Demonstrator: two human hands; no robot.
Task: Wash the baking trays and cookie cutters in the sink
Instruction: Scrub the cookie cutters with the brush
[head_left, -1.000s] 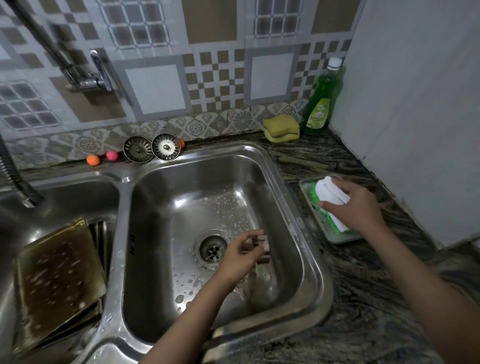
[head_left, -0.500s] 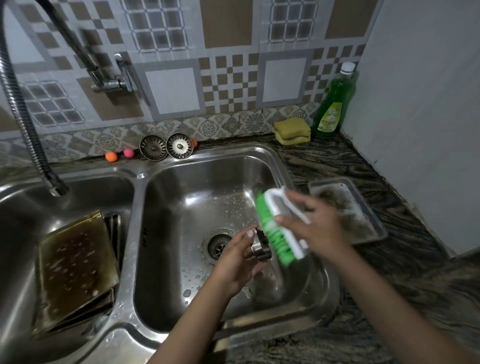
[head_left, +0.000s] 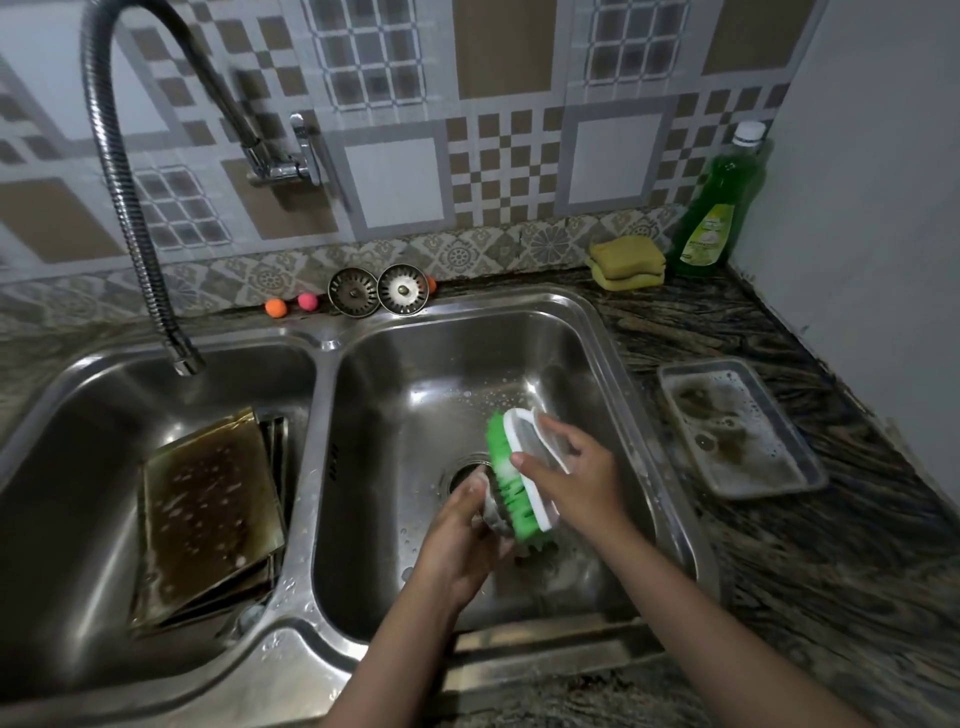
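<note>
Over the right sink basin (head_left: 613, 364), my left hand (head_left: 462, 540) grips a small metal cookie cutter (head_left: 493, 512), mostly hidden by my fingers. My right hand (head_left: 576, 478) holds a white scrub brush with green bristles (head_left: 511, 475), and the bristles press against the cutter. A stack of greasy, brown-stained baking trays (head_left: 208, 509) leans in the left basin (head_left: 78, 415). A small soapy metal tray (head_left: 740, 426) lies on the counter to the right of the sink.
A flexible faucet hose (head_left: 130, 208) hangs over the left basin. Two sink strainers (head_left: 379, 291) and small orange and pink balls (head_left: 291, 304) line the back ledge. Yellow sponges (head_left: 626, 262) and a green dish soap bottle (head_left: 719, 208) stand at the back right corner.
My right hand lifted the brush off the small counter tray and brought it left over the right basin onto the cutter. My left hand raised the cutter slightly.
</note>
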